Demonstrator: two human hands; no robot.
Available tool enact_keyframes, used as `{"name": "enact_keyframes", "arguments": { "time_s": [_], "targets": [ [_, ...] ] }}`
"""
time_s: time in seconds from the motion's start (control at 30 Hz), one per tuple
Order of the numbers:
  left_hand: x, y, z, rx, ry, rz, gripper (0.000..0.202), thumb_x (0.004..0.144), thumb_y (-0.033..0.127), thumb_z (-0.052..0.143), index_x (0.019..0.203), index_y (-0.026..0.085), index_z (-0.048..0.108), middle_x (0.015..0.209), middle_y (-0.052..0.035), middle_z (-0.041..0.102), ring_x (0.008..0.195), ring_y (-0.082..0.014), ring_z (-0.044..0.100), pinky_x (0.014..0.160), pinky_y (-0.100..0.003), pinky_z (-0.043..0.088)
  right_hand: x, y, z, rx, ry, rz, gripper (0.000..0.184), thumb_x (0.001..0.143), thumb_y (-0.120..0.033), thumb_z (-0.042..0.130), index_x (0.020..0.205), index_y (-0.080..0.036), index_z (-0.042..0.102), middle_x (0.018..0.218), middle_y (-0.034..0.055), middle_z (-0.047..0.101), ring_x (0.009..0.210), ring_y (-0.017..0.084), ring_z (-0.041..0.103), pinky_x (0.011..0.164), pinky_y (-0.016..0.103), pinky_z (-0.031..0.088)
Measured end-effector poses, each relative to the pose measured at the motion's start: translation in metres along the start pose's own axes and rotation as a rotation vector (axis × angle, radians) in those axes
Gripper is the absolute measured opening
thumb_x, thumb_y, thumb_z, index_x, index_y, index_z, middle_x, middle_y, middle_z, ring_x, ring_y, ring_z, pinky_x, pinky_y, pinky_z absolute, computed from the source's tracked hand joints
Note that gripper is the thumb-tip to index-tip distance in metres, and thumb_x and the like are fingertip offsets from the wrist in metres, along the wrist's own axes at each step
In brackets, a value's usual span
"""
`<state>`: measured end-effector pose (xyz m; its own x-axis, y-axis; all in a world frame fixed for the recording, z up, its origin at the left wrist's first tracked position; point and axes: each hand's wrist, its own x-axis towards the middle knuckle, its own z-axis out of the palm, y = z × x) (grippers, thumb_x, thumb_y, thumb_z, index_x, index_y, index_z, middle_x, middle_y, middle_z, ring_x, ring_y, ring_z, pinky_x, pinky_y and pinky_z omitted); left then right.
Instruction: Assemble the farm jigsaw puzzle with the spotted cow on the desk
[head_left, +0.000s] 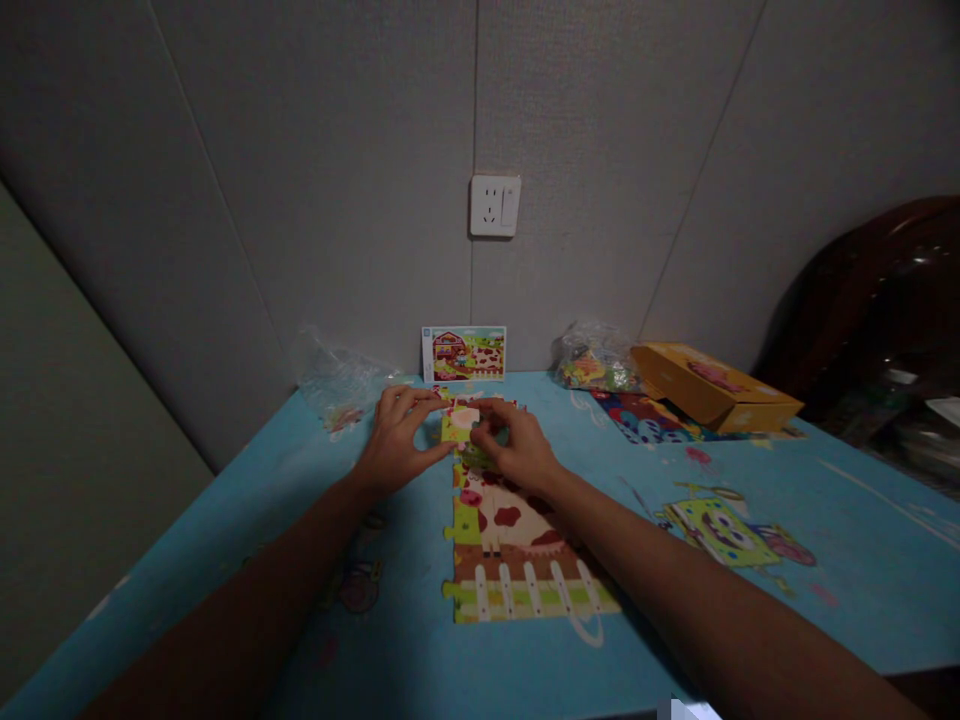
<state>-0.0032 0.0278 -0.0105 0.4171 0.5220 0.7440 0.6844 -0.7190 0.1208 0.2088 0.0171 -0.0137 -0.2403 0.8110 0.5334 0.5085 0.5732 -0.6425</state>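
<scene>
A partly assembled jigsaw puzzle (507, 517) lies on the table, showing a brown-spotted cow above a white fence. At its far end, a light puzzle piece (460, 418) sits between my two hands. My left hand (401, 435) grips this piece from the left, fingertips at its far edge and thumb at its near edge. My right hand (517, 440) pinches it from the right, with bent fingers and thumb close together. Those fingers partly cover the piece and the puzzle's upper part. Whether the piece is seated in the puzzle is hidden.
A farm picture card (469, 355) leans against the wall. Crumpled clear plastic bags (341, 375) lie back left, and a bag of pieces (596, 360) back right. Beside it, an open yellow box (720, 385) rests on a colourful sheet (637, 415). A blue cartoon-print cloth (847, 560) covers the table.
</scene>
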Motion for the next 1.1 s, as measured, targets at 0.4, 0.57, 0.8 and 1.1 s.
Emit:
{"name": "enact_keyframes", "arguments": {
  "time_s": [0.4,0.57,0.8,1.1],
  "targets": [
    [-0.0007,0.0002,0.0006,0.024,0.034,-0.004,0.042,0.079,0.035,0.074,0.116,0.02,0.061,0.113,-0.0077,0.061,0.112,-0.0266,0.047,0.101,-0.047,0.04,0.0005,0.0078,0.0029,-0.096,-0.032,-0.079,0.051,0.078,-0.02,0.069,0.127,-0.019,0.054,0.083,0.0006,0.064,0.082,0.018,0.055,0.077,0.03,0.04],
    [-0.0009,0.0004,0.0005,0.017,0.035,-0.006,0.042,0.08,0.036,0.073,0.117,0.021,0.061,0.113,-0.0072,0.061,0.112,-0.0267,0.047,0.101,-0.047,0.04,0.0004,0.0062,0.001,-0.128,-0.026,-0.092,0.05,0.079,-0.02,0.07,0.126,-0.021,0.054,0.083,-0.0002,0.064,0.083,0.018,0.056,0.078,0.03,0.039],
    [-0.0007,-0.0001,0.0011,0.02,0.041,-0.019,0.044,0.08,0.036,0.073,0.119,0.022,0.061,0.115,-0.0076,0.06,0.113,-0.0271,0.048,0.102,-0.047,0.04,0.0006,0.0011,-0.0014,-0.162,-0.023,-0.083,0.049,0.079,-0.021,0.071,0.124,-0.021,0.055,0.083,-0.0001,0.067,0.084,0.019,0.059,0.083,0.034,0.037],
    [0.0008,-0.0001,0.0006,0.005,0.082,-0.051,0.034,0.082,0.029,0.07,0.114,0.021,0.063,0.112,-0.0084,0.061,0.109,-0.027,0.05,0.098,-0.047,0.042,0.0017,0.0038,-0.0019,-0.179,0.07,-0.042,0.044,0.079,-0.026,0.072,0.12,-0.02,0.057,0.079,0.0002,0.069,0.08,0.019,0.062,0.079,0.033,0.039]
  ]
}}
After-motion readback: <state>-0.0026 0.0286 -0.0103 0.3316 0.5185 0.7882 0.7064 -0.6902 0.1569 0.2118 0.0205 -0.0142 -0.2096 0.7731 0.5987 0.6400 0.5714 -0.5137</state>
